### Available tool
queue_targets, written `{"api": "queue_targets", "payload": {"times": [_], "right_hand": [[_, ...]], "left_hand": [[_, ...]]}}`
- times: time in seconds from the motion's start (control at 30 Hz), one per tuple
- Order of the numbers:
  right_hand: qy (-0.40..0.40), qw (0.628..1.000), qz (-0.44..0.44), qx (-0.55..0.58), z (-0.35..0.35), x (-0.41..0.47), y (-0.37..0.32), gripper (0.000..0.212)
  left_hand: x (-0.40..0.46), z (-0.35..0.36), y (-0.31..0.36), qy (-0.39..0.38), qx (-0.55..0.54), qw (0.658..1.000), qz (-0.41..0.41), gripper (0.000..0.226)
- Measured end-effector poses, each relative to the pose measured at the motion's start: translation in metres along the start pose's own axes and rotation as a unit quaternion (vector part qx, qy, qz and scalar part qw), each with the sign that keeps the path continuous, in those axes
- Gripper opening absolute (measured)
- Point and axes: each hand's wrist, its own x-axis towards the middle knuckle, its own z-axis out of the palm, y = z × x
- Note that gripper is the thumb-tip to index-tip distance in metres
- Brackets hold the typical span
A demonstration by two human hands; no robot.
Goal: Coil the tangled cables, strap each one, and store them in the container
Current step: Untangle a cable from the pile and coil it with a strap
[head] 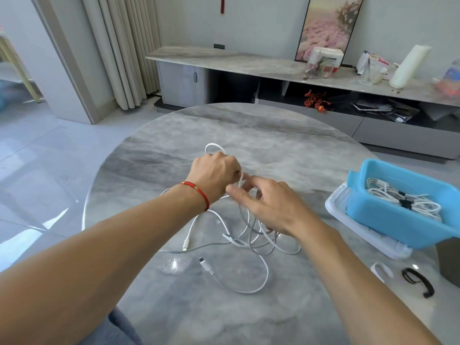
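Left hand [215, 174] is clamped on a white cable [245, 235]; its fingertips are hidden. Right hand [270, 204] fingers are spread loose over tangle on grey marble table [286, 135], w/ blue container [398, 217] cut off at right.

Loose white cables [246, 235] are lying tangled mid-table, one loop lifted, while coiled, strapped cables [403, 201] are sitting inside the blue container [388, 215] at right

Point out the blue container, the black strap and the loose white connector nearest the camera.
blue container [388, 217]: head view, on its near outer wall.
black strap [420, 280]: head view, on the middle of its curved band.
white connector [204, 263]: head view, on the plug body.
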Motion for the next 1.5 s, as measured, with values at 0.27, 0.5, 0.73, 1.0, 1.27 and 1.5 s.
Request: {"api": "queue_targets", "payload": {"times": [0.27,0.5,0.73,1.0,1.27,1.5], "right_hand": [[0.111,0.983,-0.078,0.121,-0.017,-0.003,0.013,0.041],[0.124,0.847,-0.188,0.481,-0.038,-0.007,0.014,0.043],[0.245,0.826,-0.151,0.485,-0.049,-0.008,0.03,0.039],[0.048,0.959,0.009,0.281,-0.028,-0.004,0.028,0.039],[0.138,0.984,-0.023,-0.114,-0.005,0.01,0.023,0.023],[0.196,0.835,-0.054,0.512,-0.035,0.001,0.02,0.031]], "left_hand": [[0.0,0.007,-0.011,0.009,-0.081,0.991,-0.103,0.038],[-0.002,0.021,-0.016,-0.065,-0.045,0.99,-0.118,0.03],[-0.003,0.02,-0.026,-0.097,-0.074,0.982,-0.142,0.021],[0.0,0.01,-0.002,-0.077,0.031,0.993,-0.087,0.024],[-0.007,-0.01,0.021,0.014,0.098,0.994,0.044,0.029],[-0.007,0.0,-0.008,-0.063,0.048,0.992,-0.102,0.025]]}}
